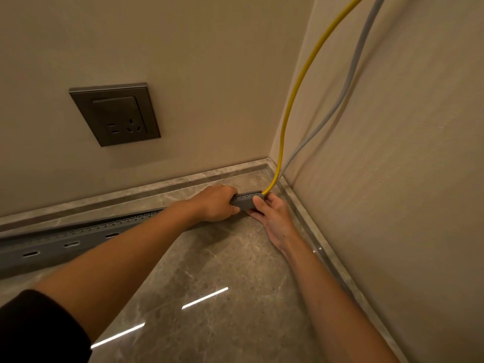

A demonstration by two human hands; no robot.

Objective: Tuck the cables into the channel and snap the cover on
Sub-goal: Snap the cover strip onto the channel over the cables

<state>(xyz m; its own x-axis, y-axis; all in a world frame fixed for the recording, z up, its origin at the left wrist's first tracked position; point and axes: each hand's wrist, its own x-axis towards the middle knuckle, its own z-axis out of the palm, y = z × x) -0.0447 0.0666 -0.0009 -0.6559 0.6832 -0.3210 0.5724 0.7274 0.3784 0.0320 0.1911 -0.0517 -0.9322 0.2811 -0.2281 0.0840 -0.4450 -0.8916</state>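
A long grey slotted cable channel [65,242] lies on the marble floor along the back wall, running from the left edge to the room corner. My left hand [213,204] grips its top near the right end. My right hand [272,212] cups that end from the front, fingers on the grey plastic. A yellow cable [293,100] and a grey cable [343,95] hang down the right wall and enter the channel's right end beside my right fingers. I cannot make out a separate cover piece.
A dark wall socket [115,115] sits on the back wall above the channel. A marble skirting [131,195] runs along both walls and meets in the corner. The glossy marble floor [209,297] lies under my arms.
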